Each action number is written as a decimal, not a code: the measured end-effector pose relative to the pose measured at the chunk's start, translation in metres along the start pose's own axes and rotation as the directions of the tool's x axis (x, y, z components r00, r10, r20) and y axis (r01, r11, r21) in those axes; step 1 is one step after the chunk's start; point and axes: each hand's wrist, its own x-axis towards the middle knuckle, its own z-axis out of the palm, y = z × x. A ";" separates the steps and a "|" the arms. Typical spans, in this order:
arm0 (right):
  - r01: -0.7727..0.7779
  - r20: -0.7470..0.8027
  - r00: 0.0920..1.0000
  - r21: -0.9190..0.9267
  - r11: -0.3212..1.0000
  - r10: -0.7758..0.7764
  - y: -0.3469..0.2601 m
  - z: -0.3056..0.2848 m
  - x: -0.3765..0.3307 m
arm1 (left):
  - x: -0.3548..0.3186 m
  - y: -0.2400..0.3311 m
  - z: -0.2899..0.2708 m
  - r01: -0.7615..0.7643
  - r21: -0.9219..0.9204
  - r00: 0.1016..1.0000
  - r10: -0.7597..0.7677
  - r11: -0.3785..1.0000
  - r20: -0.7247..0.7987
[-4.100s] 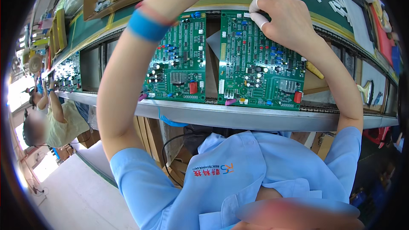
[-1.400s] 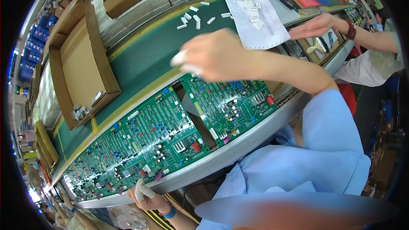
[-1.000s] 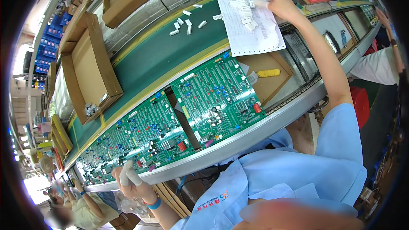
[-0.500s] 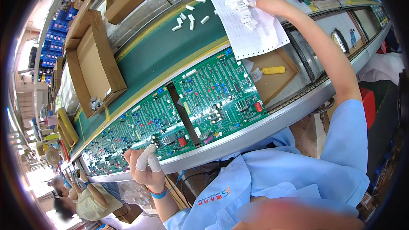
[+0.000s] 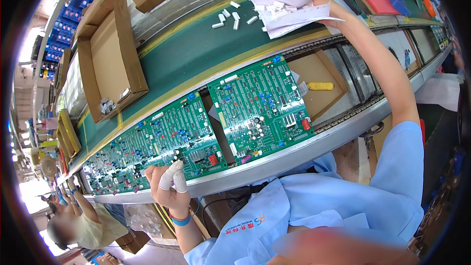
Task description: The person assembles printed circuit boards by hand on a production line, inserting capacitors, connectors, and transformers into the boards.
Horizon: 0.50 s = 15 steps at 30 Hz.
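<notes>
Right hand [image 5: 326, 7]: bare-skinned, gripping the right edge of a white, creased paper sheet [image 5: 289, 25]; fingertips partly hidden by the paper. The sheet is buckled into a shallow trough, its edges curling up, over the far side of a smooth green counter [image 5: 181, 44] edged with yellow tape.

White plastic connectors [image 5: 280, 9], small, oblong, heaped in the trough; the folds cover some, so no full count.

Loose white connectors [image 5: 236, 15], comb-toothed, scattered on the counter just left of the sheet.

Left hand [image 5: 169, 189]: fingers curled inward, matte white rubbery sleeves on two digits, tips bunched together; whether anything is pinched between them cannot be told. It stands at the near metal rail [image 5: 274, 159], a smooth grey bar, in front of the boards.

Rectangular green circuit board [image 5: 260, 103], glossy, studded with blue, red and silver components, lying on the rails; a second green circuit board [image 5: 189, 130] beside it across a narrow gap, its lower edge near the left hand. Farther left, boards merge in glare.

Shallow brown cardboard box [image 5: 105, 61], open-topped, small grey pieces in its near corner.

Co-worker in pale yellow [image 5: 100, 225], lower left, blurred.
</notes>
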 end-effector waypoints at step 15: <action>0.405 0.297 0.908 -0.443 0.800 -0.296 -0.069 0.206 0.014 | -0.019 -0.019 -0.016 0.019 0.000 0.996 -0.019 1.000 -0.090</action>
